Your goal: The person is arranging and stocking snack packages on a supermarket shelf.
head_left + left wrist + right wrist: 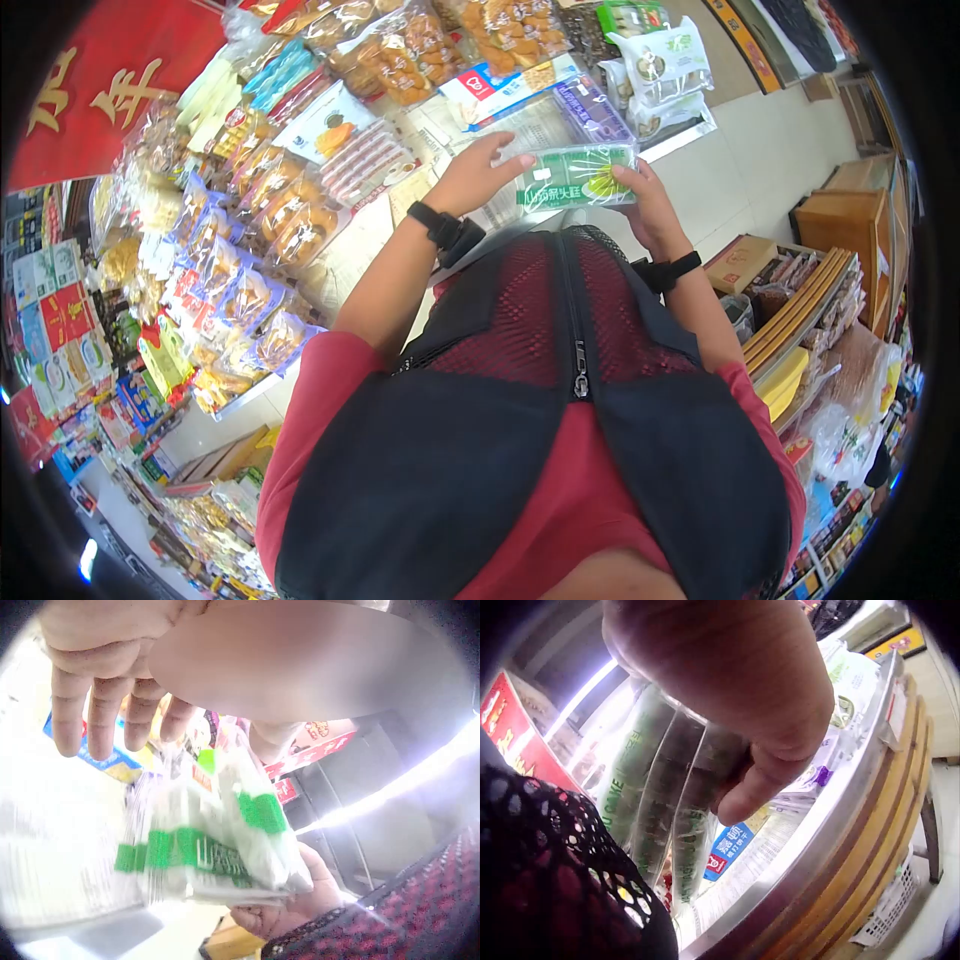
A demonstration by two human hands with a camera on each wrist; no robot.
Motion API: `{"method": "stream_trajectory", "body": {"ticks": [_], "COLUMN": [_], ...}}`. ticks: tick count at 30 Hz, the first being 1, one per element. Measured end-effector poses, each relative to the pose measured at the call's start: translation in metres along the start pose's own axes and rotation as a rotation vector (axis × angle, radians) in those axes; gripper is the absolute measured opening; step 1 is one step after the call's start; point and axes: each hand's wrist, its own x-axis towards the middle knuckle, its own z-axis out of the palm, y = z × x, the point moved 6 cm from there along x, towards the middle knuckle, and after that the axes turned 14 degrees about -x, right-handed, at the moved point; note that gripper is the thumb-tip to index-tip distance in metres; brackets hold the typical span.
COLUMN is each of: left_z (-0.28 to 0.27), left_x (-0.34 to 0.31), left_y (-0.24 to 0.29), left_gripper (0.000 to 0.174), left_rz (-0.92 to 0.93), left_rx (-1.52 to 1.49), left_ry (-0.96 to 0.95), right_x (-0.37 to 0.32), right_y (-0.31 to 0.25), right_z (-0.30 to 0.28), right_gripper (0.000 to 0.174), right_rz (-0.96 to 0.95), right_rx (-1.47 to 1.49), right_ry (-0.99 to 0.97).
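Observation:
A clear-wrapped pack of cakes with green labels is held up in front of the vest. My right hand grips its right end, the thumb on top and the fingers curled beneath. In the right wrist view the side of the pack shows several wrapped pieces in a row. My left hand is at the pack's other end, its thumb tip overlapping the corner. Straight, spread fingers show in the left wrist view, above the pack. Just beyond lies a similar purple pack.
A blue-and-white cracker pack lies beyond the hands. Bagged breads are heaped on the display at left, and white bags stand at back right. The stand has a metal rim over wooden slats. Boxed goods stand at right.

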Motion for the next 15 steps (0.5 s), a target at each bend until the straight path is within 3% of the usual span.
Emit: {"method": "stream_trajectory", "body": {"ticks": [1, 6, 8, 15], "left_z": [0.005, 0.019, 0.022, 0.03], "left_x": [-0.002, 0.005, 0.004, 0.007], "left_y": [-0.006, -0.021, -0.022, -0.036], "left_gripper": [0.079, 0.083, 0.084, 0.072], "left_rz": [-0.061, -0.025, -0.118, -0.121], "left_rx": [-0.146, -0.249, -0.144, 0.01], "left_ry": [-0.017, -0.089, -0.162, -0.203], "right_x": [-0.002, -0.003, -0.006, -0.021], "right_y": [0.003, 0.027, 0.04, 0.06], "right_z": [-0.001, 0.003, 0.001, 0.003], "right_gripper": [0.044, 0.044, 0.043, 0.045], "right_rz": [0.025, 0.104, 0.137, 0.172], "right_rx": [0.053, 0.077, 0.082, 0.138], "right_ry": [-0.006, -0.019, -0.02, -0.041]}}
